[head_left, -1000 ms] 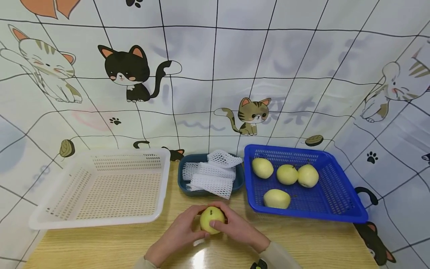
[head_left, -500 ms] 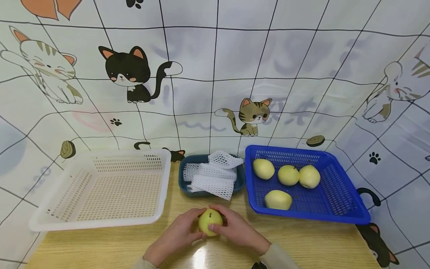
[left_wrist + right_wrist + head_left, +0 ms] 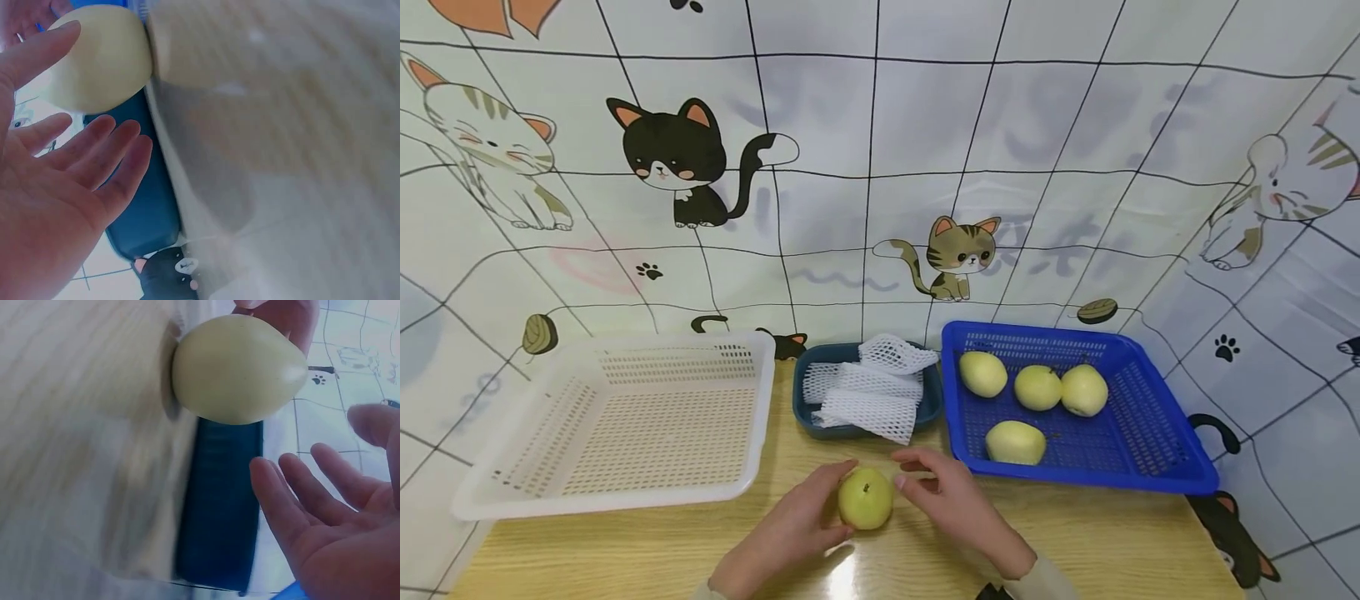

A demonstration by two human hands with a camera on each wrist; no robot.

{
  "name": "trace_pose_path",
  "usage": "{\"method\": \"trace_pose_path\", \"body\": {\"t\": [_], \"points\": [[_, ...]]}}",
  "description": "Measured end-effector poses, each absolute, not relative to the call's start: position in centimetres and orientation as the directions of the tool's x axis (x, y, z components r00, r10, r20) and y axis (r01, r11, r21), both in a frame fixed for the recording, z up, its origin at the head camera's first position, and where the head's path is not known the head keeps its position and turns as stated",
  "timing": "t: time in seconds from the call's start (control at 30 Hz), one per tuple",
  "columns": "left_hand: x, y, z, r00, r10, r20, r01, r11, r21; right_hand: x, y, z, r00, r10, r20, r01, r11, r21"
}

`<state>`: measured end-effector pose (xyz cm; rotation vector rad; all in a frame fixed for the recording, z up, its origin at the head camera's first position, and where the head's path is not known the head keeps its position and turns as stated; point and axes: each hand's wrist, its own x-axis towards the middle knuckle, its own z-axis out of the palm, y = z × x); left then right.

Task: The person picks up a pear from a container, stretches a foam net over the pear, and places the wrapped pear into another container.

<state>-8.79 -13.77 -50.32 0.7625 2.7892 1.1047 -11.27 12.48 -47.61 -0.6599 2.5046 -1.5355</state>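
A yellow-green pear (image 3: 866,498), stem up, is at the front middle, low over the wooden table. My left hand (image 3: 797,521) holds it from the left, thumb on the near side and forefinger on the far side. The left wrist view shows that thumb overlapping the pear (image 3: 103,59), the other fingers spread below. My right hand (image 3: 951,504) is apart from the pear on its right, fingers loosely bent with nothing between them. In the right wrist view, a gap shows between its fingertips and the pear (image 3: 237,369).
Behind the hands, a dark teal basket (image 3: 805,421) holds white foam net sleeves (image 3: 871,408). A white basket (image 3: 748,475) stands left. The blue basket (image 3: 1150,479) at right holds several pears (image 3: 1037,388). A cat-print tiled cloth (image 3: 827,208) rises behind the table (image 3: 625,554).
My right hand has let go of the pear and drawn away to the right. The left hand keeps its hold on the pear, which sits slightly lower and to the left.
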Motion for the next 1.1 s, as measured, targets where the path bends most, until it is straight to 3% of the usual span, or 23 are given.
{"method": "trace_pose_path", "body": {"t": [0.17, 0.3, 0.47, 0.67, 1.1], "points": [[-8.6, -14.3, -50.0, -0.879, 0.438, 0.187, 0.448, 0.624, 0.640, -11.5, 12.1, -46.7, -0.869, -0.401, 0.290, -0.456, 0.420, -0.785], [-8.6, -14.6, -49.9, -0.896, 0.376, 0.239, 0.433, 0.615, 0.659, -12.1, 11.3, -45.8, -0.846, -0.367, 0.388, -0.532, 0.522, -0.667], [-8.7, -14.5, -50.0, -0.923, 0.259, 0.285, 0.384, 0.579, 0.719, -13.3, 10.2, -45.1, -0.848, -0.341, 0.406, -0.525, 0.643, -0.558], [-8.8, -14.2, -49.9, -0.937, 0.148, 0.316, 0.341, 0.580, 0.740, -15.1, 9.2, -45.4, -0.810, -0.405, 0.424, -0.571, 0.709, -0.414], [-8.8, -14.5, -49.8, -0.931, 0.106, 0.350, 0.345, 0.570, 0.746, -16.9, 8.1, -47.0, -0.762, -0.440, 0.475, -0.576, 0.795, -0.189]]}}
